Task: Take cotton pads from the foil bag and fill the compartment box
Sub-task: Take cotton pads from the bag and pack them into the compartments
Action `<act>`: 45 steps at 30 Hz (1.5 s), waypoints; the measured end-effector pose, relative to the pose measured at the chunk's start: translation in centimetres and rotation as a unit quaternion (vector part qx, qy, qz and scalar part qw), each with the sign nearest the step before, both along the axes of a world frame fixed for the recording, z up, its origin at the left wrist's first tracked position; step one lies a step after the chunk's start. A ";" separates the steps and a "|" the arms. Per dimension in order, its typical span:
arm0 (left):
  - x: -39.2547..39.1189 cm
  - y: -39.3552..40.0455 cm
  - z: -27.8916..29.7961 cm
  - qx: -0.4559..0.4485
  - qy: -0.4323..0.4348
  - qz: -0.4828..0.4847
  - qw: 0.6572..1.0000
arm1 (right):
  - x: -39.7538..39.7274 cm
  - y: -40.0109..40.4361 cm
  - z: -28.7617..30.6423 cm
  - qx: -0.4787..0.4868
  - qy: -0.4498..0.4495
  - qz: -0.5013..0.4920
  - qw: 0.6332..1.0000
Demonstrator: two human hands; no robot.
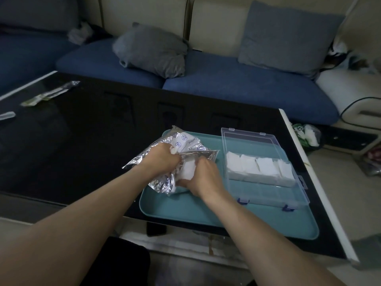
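A crinkled silver foil bag (158,180) lies on the left part of a teal tray (226,215). My left hand (162,157) grips the bag's upper edge at its mouth. My right hand (203,178) holds a stack of white cotton pads (188,172) at the bag's opening. To the right on the tray stands a clear plastic compartment box (266,195) with its lid open. The box's far row holds several white cotton pads (259,168); its near row shows no pads.
The tray lies on a black glossy table (82,141) whose white right edge (305,162) runs close to the box. Plastic wrappers (49,93) lie at the table's far left. A blue sofa with grey cushions (152,50) stands behind.
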State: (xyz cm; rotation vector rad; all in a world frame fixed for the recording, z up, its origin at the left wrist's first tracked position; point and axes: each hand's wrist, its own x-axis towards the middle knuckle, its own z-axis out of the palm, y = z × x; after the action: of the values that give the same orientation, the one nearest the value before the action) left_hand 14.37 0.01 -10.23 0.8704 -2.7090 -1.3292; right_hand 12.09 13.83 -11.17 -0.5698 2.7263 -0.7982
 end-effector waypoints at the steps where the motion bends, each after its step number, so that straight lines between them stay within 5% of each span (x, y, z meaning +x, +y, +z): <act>1: 0.0 0.1 0.0 -0.007 0.000 0.000 1.000 | -0.1 0.1 -0.1 0.001 -0.002 -0.005 1.000; 12: -0.3 -0.3 -0.3 0.013 -0.017 0.035 0.999 | 0.4 -1.2 -1.0 0.086 0.191 0.086 0.974; 19: -0.3 -0.1 -0.2 0.014 -0.021 0.028 0.999 | -0.6 0.1 -0.7 -0.015 0.003 -0.004 1.000; 26: -0.1 0.1 0.4 0.016 -0.033 0.026 0.999 | -0.6 0.1 -0.3 0.032 0.076 0.035 0.996; 37: 0.2 0.6 1.6 -0.057 -0.059 -0.039 0.996 | -3.9 3.9 1.3 -0.158 -0.126 -0.092 0.975; 41: 0.3 1.3 2.5 -0.137 -0.015 -0.053 0.989 | -4.5 6.2 2.8 -0.247 -0.169 -0.115 0.947; 45: 0.4 2.5 4.0 -0.068 0.127 0.009 0.990 | -4.9 9.3 4.6 -0.304 -0.212 -0.083 0.925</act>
State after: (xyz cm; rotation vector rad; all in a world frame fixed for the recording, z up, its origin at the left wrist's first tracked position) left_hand 14.78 2.54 -6.21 0.6611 -2.5533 -1.1458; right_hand 7.23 23.16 -6.60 -0.2258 2.1238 -1.6196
